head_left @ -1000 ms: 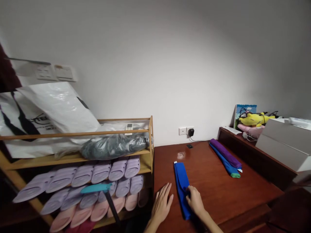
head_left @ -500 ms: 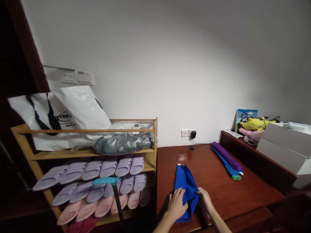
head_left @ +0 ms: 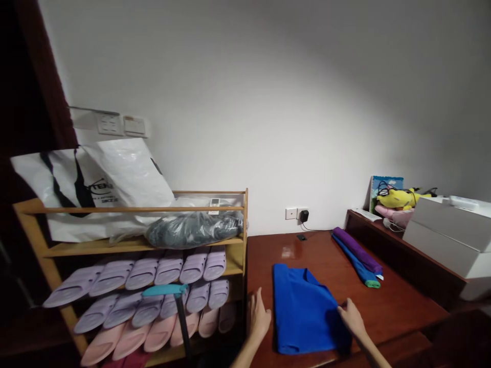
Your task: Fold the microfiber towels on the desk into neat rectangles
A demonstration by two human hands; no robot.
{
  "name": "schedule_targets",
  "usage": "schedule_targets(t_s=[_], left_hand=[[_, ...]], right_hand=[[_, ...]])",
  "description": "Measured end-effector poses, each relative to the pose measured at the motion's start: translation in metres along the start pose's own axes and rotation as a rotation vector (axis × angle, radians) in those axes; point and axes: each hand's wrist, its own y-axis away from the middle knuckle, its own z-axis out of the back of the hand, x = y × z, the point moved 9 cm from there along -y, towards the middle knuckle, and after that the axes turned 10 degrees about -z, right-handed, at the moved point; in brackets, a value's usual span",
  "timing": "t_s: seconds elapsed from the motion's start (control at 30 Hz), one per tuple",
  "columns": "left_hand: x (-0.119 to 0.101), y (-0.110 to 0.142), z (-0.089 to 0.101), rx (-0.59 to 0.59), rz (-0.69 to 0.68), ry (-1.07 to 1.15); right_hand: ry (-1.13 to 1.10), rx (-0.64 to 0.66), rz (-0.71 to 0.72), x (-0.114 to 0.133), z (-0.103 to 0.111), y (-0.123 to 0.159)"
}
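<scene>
A bright blue cloth (head_left: 307, 312) lies spread on the reddish-brown wooden table (head_left: 395, 309). Its left edge is straight, and a curved notch shows along its top edge. My left hand (head_left: 260, 313) is just left of the cloth, apart from it, with thumb and fingers spread. At the cloth's right edge, my right hand (head_left: 352, 319) has its fingers closed on the fabric. Farther back on the right, a purple rolled cloth (head_left: 356, 249) rests beside a blue rolled cloth (head_left: 353, 260) with a green end.
A wooden rack (head_left: 245, 240) on the left holds several slippers (head_left: 143, 273), a white bag (head_left: 126, 174) and a plastic-wrapped dark bundle (head_left: 195, 227). White boxes (head_left: 441, 235) and a yellow plush toy (head_left: 399, 198) occupy the raised ledge at right. A black plug (head_left: 304, 216) sits in the wall.
The bunched, folded blue cloth has been opened out flat and toward the right. My left hand has let go and moved left; my right hand has moved right with the cloth's edge.
</scene>
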Motion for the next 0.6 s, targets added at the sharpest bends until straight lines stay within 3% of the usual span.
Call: schedule_targets(t_s=[0.07,0.13,0.23,0.3,0.4,0.5,0.6], left_hand=[[-0.017,0.004,0.003,-0.027,-0.054,0.003],[-0.054,0.008,-0.006,0.022,-0.182,0.037],[-0.112,0.017,-0.037,0.195,-0.36,0.113],[-0.132,0.024,-0.057,0.263,-0.402,0.15],[-0.127,0.03,-0.084,0.33,-0.391,0.139],[-0.102,0.032,-0.098,0.351,-0.373,0.076],[-0.076,0.027,-0.097,0.349,-0.344,-0.021]], right_hand=[[0.071,-0.047,0.074,0.011,-0.007,0.007],[0.182,-0.05,0.226,0.032,-0.03,0.02],[0.421,0.004,0.502,0.058,-0.084,0.048],[0.547,0.053,0.574,0.056,-0.114,0.058],[0.647,0.105,0.546,0.042,-0.134,0.057],[0.645,0.106,0.502,0.037,-0.13,0.051],[0.617,0.08,0.47,0.043,-0.118,0.049]])
